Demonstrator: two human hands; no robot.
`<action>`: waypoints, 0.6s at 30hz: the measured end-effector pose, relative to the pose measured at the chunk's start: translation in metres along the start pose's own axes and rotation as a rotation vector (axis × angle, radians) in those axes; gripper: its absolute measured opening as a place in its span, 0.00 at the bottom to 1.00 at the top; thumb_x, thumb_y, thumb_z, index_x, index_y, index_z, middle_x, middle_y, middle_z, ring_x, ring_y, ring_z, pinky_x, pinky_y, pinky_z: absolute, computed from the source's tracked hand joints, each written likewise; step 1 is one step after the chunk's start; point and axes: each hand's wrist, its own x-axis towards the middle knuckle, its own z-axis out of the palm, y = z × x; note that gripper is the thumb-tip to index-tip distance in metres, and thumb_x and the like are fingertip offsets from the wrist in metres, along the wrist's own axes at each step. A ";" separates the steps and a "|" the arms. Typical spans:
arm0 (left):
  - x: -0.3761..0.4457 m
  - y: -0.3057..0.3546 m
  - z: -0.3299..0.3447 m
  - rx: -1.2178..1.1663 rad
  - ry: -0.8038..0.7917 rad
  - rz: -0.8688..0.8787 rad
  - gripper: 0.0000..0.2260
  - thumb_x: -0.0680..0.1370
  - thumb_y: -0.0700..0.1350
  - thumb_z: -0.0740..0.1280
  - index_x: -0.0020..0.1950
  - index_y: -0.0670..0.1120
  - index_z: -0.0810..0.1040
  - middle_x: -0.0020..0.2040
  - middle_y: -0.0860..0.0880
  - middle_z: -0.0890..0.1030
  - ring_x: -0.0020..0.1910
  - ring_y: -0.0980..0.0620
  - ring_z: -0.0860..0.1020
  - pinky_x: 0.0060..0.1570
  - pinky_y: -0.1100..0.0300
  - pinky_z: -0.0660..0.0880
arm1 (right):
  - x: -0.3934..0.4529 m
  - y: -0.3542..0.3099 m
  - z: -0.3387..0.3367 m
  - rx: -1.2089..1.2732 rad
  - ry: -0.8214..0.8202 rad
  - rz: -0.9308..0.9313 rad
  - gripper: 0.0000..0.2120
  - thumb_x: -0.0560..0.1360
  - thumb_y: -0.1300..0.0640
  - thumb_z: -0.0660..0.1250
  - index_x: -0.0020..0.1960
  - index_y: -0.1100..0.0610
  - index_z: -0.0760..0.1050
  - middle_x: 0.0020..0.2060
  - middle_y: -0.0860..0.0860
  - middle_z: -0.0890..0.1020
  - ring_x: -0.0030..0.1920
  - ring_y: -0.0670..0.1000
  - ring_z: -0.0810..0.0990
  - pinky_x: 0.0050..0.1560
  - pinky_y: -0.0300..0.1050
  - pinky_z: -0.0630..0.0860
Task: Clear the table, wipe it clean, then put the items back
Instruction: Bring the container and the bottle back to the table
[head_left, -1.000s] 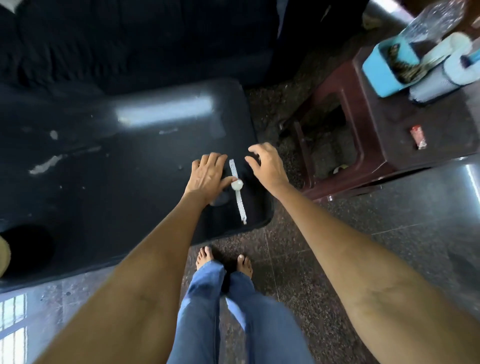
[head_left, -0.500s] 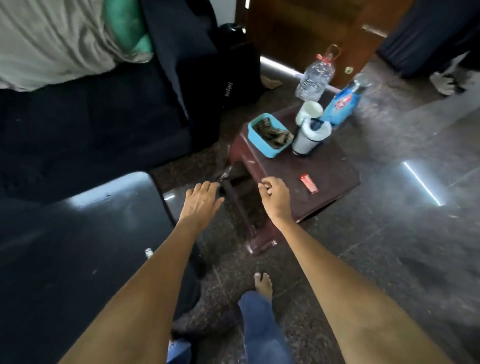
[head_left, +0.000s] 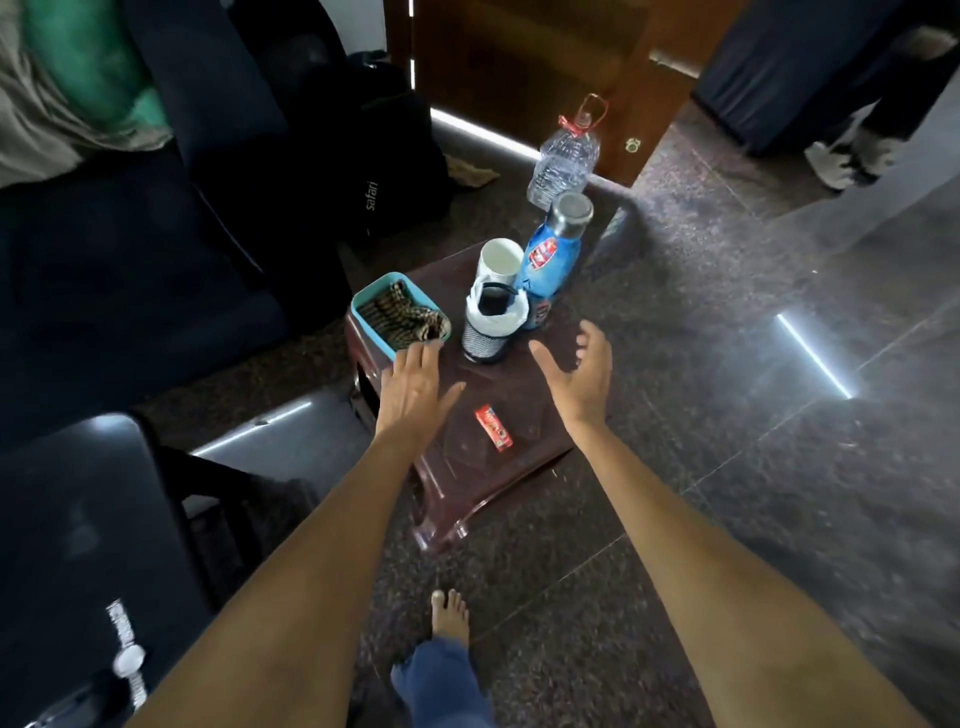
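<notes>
Glossy maroon plastic stool (head_left: 524, 467); left hand (head_left: 413, 397) and right hand (head_left: 579, 376) above, each grip released.

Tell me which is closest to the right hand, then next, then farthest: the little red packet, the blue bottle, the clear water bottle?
From the right hand:
1. Red packet, just left, toward the person.
2. Blue bottle, ahead on the stool.
3. Clear water bottle, farthest, behind.

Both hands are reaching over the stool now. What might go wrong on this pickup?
1. The blue bottle, white cup and mesh holder stand crowded together; the open right hand taking one might tip another.
2. The teal tray sits at the brown stool's corner, so a nudge from the left hand may push it off.
</notes>
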 end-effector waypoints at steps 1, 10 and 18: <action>0.012 0.005 -0.002 -0.021 0.024 -0.005 0.29 0.74 0.54 0.67 0.71 0.43 0.63 0.64 0.43 0.71 0.64 0.43 0.69 0.62 0.47 0.67 | 0.012 -0.007 0.001 0.033 0.001 0.008 0.37 0.68 0.46 0.74 0.70 0.57 0.63 0.63 0.56 0.71 0.63 0.54 0.71 0.63 0.49 0.70; 0.103 0.039 0.005 0.025 -0.092 -0.008 0.48 0.66 0.60 0.73 0.75 0.41 0.53 0.71 0.42 0.65 0.70 0.42 0.64 0.68 0.48 0.61 | 0.091 -0.045 0.023 0.023 0.084 -0.080 0.44 0.62 0.46 0.77 0.71 0.59 0.62 0.67 0.56 0.70 0.68 0.55 0.68 0.67 0.53 0.68; 0.111 0.044 0.023 0.082 -0.082 0.085 0.44 0.64 0.58 0.75 0.72 0.42 0.60 0.66 0.43 0.69 0.64 0.43 0.68 0.64 0.50 0.66 | 0.103 -0.034 0.032 0.019 0.080 -0.129 0.35 0.63 0.54 0.76 0.65 0.62 0.66 0.58 0.57 0.76 0.60 0.56 0.75 0.59 0.57 0.74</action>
